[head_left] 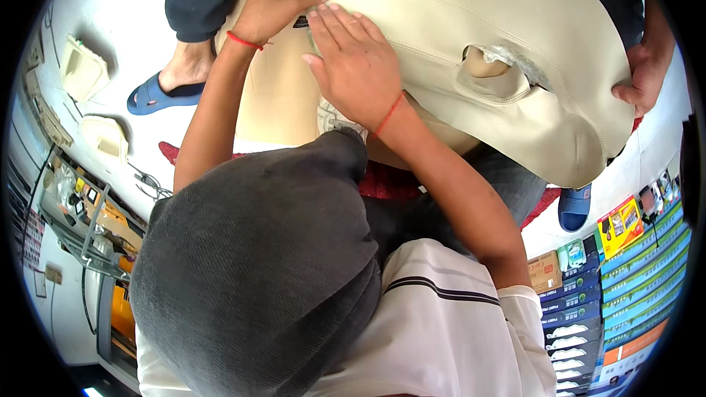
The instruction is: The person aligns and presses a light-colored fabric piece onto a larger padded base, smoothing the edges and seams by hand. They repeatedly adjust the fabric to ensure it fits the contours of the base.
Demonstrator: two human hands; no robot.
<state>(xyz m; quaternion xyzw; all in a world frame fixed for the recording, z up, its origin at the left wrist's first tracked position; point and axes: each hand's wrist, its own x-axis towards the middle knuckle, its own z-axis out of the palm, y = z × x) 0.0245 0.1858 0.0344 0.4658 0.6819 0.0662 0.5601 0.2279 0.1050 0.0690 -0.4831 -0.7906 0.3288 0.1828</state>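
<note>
Seemingly mid-way through working the seam of a beige upholstered seat (441,22), up at its top-left corner beside the stitched line. Left hand (271,11) curled nearly closed, thumb and forefinger pinched on a small dark piece (300,22), too small to tell whether clip or tool. Right hand (354,66) spread wide and flat, fingers straight, palm pressing the beige skin just beside that pinch, gripping nothing. Red thread on both wrists. Seat filling the upper middle of the view, lying with its long axis from top left down to lower right, rounded end (581,162) pointing at the lower right, covered face turned toward the camera; a torn-looking slot (496,77) with padding showing sits toward the right half. Hard to tell what bears it underneath, though a red mat (382,184) on the white floor (118,0) peeks out below its lower edge. Far right edge of the seat gripped by another person's hand (643,77); blue sandals (158,94) on the floor at left and lower right. Judged from this: next calls for keeping the flat palm down to hold the skin taut while moving the pinched piece along the seam, without letting the seat swing.
</note>
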